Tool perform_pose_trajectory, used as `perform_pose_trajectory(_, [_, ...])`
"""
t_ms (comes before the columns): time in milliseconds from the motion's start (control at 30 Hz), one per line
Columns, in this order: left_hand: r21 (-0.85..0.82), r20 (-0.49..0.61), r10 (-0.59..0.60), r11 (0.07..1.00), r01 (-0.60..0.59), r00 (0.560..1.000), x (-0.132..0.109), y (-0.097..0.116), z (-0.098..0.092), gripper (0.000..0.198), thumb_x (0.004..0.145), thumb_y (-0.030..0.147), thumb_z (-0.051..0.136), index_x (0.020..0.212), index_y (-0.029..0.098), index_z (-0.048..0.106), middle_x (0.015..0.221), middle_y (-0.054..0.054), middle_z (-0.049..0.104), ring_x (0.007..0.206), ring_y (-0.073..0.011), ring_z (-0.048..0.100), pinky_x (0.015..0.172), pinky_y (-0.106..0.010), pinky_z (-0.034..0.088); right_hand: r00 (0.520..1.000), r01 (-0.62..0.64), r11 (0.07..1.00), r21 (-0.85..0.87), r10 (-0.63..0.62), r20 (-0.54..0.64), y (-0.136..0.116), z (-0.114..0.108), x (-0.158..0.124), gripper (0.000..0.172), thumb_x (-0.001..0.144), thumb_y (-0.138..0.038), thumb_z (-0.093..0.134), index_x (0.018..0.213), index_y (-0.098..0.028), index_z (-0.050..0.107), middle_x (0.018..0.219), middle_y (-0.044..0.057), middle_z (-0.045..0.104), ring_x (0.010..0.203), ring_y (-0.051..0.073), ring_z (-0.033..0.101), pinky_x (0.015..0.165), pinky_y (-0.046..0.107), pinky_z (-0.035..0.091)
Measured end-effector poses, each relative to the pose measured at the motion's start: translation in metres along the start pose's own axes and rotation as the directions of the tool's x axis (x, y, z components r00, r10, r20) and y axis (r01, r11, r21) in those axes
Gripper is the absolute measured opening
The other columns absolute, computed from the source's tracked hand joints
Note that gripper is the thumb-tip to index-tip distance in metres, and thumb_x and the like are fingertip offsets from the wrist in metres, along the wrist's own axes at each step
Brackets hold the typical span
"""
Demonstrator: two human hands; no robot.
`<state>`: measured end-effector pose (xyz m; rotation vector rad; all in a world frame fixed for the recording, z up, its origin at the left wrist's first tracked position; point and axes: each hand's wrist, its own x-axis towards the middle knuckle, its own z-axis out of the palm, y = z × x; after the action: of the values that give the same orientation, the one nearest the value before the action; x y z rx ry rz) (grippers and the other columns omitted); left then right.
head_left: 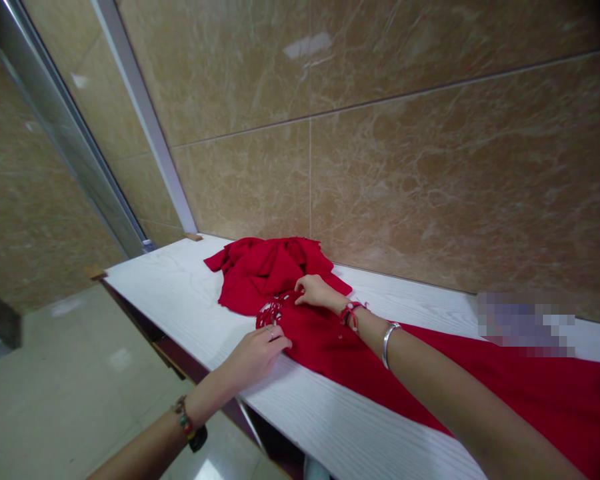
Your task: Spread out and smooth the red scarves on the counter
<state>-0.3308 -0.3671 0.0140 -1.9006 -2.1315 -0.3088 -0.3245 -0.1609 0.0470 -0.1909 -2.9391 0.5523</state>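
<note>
A long piece of red cloth (340,347) lies along the white tabletop, reaching out of view at the right. Openwork with white showing through, perhaps cut-outs or lace, marks its left end (271,311). My left hand (260,357) is closed on the near edge of the cloth beside this openwork, fingertips pressed together. Farther back, my right hand (320,293) pinches the cloth between thumb and fingers just right of the openwork. Beyond the hands, a crumpled red heap of fabric (265,267) sits against it; whether the two are joined I cannot tell.
The white wood-grain table (165,287) runs along a brown marble-tiled wall (405,187). A blurred-out item (523,323) lies at the back right. Small brown pieces (194,237) stick to the table's far corners. Shiny floor (80,380) shows at the left.
</note>
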Motion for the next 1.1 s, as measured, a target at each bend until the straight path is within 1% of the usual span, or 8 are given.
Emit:
perform_pose_trajectory(233, [0.013,0.006,-0.003,1.000,0.003,1.000,-0.001,-0.001,0.001,0.028,0.077,0.001,0.039,0.088,0.017,0.060,0.083,-0.004,0.058,0.076,-0.0146,0.054,0.066,-0.024,0.044,0.999,-0.032,0.999,-0.004,0.032,-0.029,0.012,0.000,0.006,0.018,0.082,-0.019,0.050,0.092,-0.014,0.064,0.091,0.010,0.066,0.085,0.017,0.060,0.070,0.021,0.042])
perform_pose_trajectory(333, [0.010,0.001,-0.001,1.000,0.001,1.000,-0.001,-0.001,0.001,0.027,0.078,0.003,0.039,0.088,0.017,0.060,0.084,-0.004,0.058,0.076,-0.0147,0.054,0.067,-0.024,0.044,1.000,0.006,1.000,0.019,-0.006,0.004,0.007,0.001,0.001,0.029,0.073,-0.028,0.063,0.099,-0.016,0.060,0.092,0.007,0.066,0.082,0.015,0.060,0.068,0.019,0.042])
perform_pose_trajectory(433, [0.013,0.004,-0.006,1.000,0.006,1.000,-0.001,-0.001,0.001,0.026,0.078,0.003,0.040,0.088,0.017,0.059,0.084,-0.004,0.058,0.077,-0.0155,0.054,0.068,-0.025,0.044,1.000,-0.001,0.999,0.032,0.001,0.002,0.003,0.003,-0.002,0.046,0.058,-0.022,0.075,0.101,-0.016,0.059,0.093,0.006,0.065,0.083,0.015,0.059,0.068,0.020,0.043])
perform_pose_trajectory(600, [0.018,0.023,-0.014,1.000,0.014,1.000,-0.001,0.000,-0.001,0.027,0.076,0.002,0.040,0.088,0.017,0.059,0.082,-0.004,0.056,0.076,-0.0153,0.054,0.067,-0.025,0.043,0.995,-0.072,0.996,0.056,0.076,-0.067,0.010,0.006,0.006,0.018,0.072,-0.019,0.062,0.089,-0.015,0.065,0.092,0.010,0.065,0.087,0.019,0.059,0.073,0.024,0.042])
perform_pose_trajectory(733, [0.014,0.009,0.005,1.000,-0.005,1.000,0.000,0.000,-0.001,0.030,0.074,-0.001,0.038,0.087,0.016,0.059,0.082,-0.004,0.056,0.076,-0.0154,0.053,0.067,-0.025,0.043,0.991,-0.103,0.990,0.098,0.111,-0.073,0.015,0.006,0.014,0.017,0.078,-0.016,0.052,0.088,-0.016,0.066,0.089,0.010,0.066,0.087,0.018,0.059,0.073,0.024,0.042])
perform_pose_trajectory(867, [-0.002,-0.029,0.032,0.999,-0.032,0.999,0.000,0.000,-0.002,0.030,0.075,0.000,0.039,0.090,0.016,0.060,0.085,-0.005,0.057,0.077,-0.0161,0.052,0.069,-0.027,0.044,1.000,-0.017,0.981,0.193,0.018,-0.006,0.015,-0.005,0.013,0.024,0.077,-0.013,0.051,0.096,-0.015,0.065,0.094,0.006,0.066,0.084,0.014,0.059,0.070,0.019,0.042])
perform_pose_trajectory(1000, [-0.008,-0.042,0.028,1.000,-0.029,0.999,0.000,-0.001,-0.002,0.030,0.072,0.001,0.043,0.091,0.017,0.060,0.088,-0.004,0.057,0.082,-0.0168,0.051,0.076,-0.031,0.042,0.989,0.096,0.955,0.281,-0.123,0.082,0.014,-0.018,0.009,0.020,0.072,-0.021,0.060,0.089,-0.014,0.068,0.080,0.002,0.068,0.070,0.011,0.059,0.063,0.018,0.043])
perform_pose_trajectory(1100, [0.011,-0.079,-0.004,1.000,0.005,0.997,-0.002,-0.003,-0.001,0.030,0.073,0.002,0.044,0.091,0.018,0.060,0.088,-0.004,0.058,0.082,-0.0168,0.051,0.076,-0.032,0.042,0.986,0.145,0.947,0.286,-0.161,0.033,0.009,-0.022,0.008,0.016,0.074,-0.020,0.058,0.081,-0.012,0.068,0.077,0.003,0.068,0.071,0.012,0.058,0.065,0.019,0.042])
